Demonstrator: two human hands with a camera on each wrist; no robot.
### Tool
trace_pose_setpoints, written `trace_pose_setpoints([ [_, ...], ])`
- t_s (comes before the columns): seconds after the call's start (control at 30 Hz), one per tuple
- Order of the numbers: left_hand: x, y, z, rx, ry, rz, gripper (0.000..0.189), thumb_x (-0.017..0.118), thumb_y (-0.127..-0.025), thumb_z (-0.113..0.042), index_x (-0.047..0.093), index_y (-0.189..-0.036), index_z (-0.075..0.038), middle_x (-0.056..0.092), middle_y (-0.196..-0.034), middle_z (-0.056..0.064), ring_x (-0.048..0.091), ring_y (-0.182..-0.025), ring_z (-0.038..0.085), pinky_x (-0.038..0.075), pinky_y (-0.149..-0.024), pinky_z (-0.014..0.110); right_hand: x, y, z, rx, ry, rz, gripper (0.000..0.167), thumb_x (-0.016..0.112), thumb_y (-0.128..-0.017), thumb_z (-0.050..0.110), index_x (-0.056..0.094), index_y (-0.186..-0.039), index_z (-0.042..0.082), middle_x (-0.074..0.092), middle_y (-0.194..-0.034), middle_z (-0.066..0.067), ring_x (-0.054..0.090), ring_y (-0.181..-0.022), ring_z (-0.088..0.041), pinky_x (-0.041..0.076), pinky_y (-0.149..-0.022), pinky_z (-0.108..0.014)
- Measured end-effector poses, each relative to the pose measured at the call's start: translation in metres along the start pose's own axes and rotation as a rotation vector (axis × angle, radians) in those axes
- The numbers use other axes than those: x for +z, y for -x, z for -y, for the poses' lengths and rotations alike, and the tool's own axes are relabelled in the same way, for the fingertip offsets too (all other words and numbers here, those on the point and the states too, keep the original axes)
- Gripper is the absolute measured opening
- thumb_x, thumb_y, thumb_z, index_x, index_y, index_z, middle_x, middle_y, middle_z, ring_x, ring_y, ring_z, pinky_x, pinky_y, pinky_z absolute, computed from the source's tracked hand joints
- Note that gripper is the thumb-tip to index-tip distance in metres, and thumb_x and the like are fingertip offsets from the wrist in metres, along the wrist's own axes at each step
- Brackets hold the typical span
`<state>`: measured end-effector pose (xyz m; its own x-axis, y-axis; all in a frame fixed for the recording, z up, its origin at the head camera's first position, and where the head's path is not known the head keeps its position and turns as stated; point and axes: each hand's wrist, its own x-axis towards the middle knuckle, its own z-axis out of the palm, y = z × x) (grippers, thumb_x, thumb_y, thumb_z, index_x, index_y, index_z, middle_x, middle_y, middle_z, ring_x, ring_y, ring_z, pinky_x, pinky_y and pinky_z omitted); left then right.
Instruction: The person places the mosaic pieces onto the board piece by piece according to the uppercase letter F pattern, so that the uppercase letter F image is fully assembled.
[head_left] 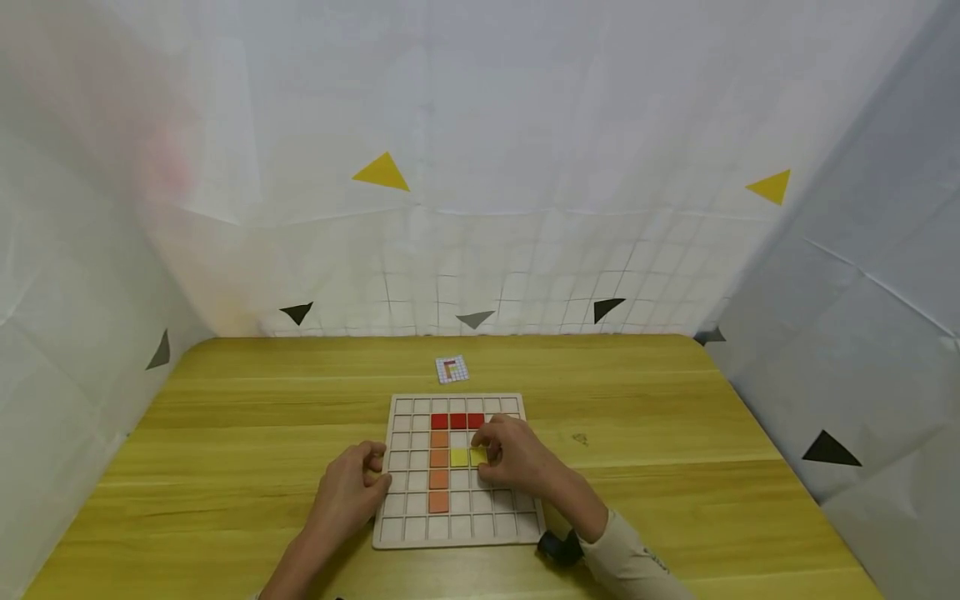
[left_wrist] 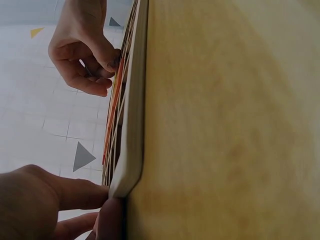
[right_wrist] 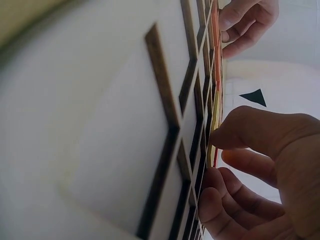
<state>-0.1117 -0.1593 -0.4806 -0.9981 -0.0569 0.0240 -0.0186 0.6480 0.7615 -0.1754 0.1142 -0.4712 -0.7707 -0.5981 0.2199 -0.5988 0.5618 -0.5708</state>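
A square wooden grid board (head_left: 453, 533) lies on the table. Red tiles (head_left: 458, 422) form a short row, and orange tiles (head_left: 438, 479) run downward in a column below its left end. One yellow tile (head_left: 459, 457) sits to the right of that column. Beside it, my right hand (head_left: 517, 454) pinches another yellow tile (head_left: 477, 457) at its grid square, partly covering it. My left hand (head_left: 348, 487) holds the board's left edge between thumb and finger. In the left wrist view, the left hand's fingers (left_wrist: 82, 194) meet the board's edge.
A small card (head_left: 452, 369) with a coloured grid pattern lies beyond the board. The wooden table (head_left: 637, 400) extends on both sides. White sheets (head_left: 480, 108) with yellow, black and grey triangles enclose it. A black device (head_left: 561, 548) sits at my right wrist.
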Motion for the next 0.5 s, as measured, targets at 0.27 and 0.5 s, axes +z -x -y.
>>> trace_pose_setpoints([
  [0.27, 0.003, -0.003, 0.004, -0.036, 0.093, 0.035, 0.036, 0.073, -0.085, -0.002, 0.065, -0.12, 0.0, 0.06, -0.096, 0.005, 0.061, -0.076, 0.014, 0.052, -0.06, 0.029, -0.006, 0.009, -0.005, 0.013, -0.014, -0.031, 0.023, 0.077, -0.078, 0.006, 0.072, -0.1, 0.005, 0.062, -0.093, -0.004, 0.06, -0.078, -0.018, 0.051, -0.067, -0.025],
  [0.5, -0.016, -0.005, 0.013, -0.058, 0.212, 0.081, 0.034, 0.071, -0.09, -0.003, 0.063, -0.123, 0.0, 0.061, -0.098, 0.007, 0.065, -0.075, 0.015, 0.053, -0.052, 0.031, -0.027, 0.028, -0.014, 0.029, 0.013, -0.112, 0.021, 0.072, -0.084, 0.004, 0.071, -0.105, 0.002, 0.066, -0.103, -0.009, 0.063, -0.08, -0.021, 0.053, -0.064, -0.031],
])
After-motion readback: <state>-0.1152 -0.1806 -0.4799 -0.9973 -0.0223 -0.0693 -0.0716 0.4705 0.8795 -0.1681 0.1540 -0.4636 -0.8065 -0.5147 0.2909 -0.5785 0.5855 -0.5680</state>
